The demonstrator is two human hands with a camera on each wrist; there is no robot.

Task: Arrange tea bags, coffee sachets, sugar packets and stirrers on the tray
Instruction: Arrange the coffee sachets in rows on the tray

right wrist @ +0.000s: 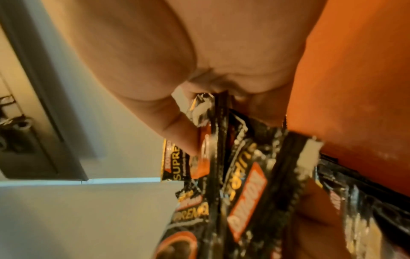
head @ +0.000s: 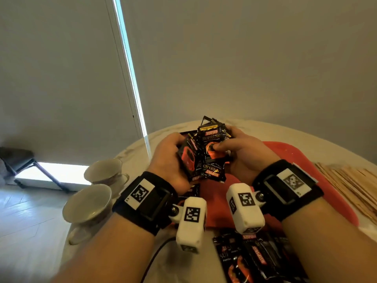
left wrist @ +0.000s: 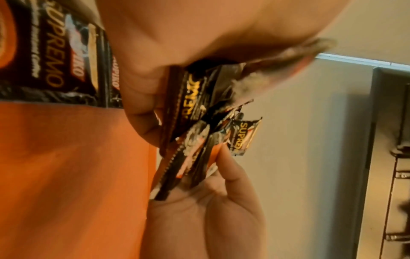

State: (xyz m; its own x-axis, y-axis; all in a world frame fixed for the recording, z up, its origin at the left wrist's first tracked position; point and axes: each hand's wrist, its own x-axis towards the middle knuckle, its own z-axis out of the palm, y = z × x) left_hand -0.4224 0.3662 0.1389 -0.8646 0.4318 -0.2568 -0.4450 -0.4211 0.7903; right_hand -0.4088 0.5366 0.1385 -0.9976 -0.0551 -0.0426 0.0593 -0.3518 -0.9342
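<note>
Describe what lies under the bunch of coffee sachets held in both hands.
Under the coffee sachets is the red tray, with another sachet below; the hands hide the rest.

A bunch of black coffee sachets [head: 206, 152] is held up over the red tray [head: 285, 152] by both hands, the left hand [head: 169, 158] on one side and the right hand [head: 242, 154] on the other. More sachets [head: 257, 260] are seen lying at the near end of the tray. Two cups [head: 89, 203] are set on the left and wooden stirrers [head: 350, 184] on the right.
</note>
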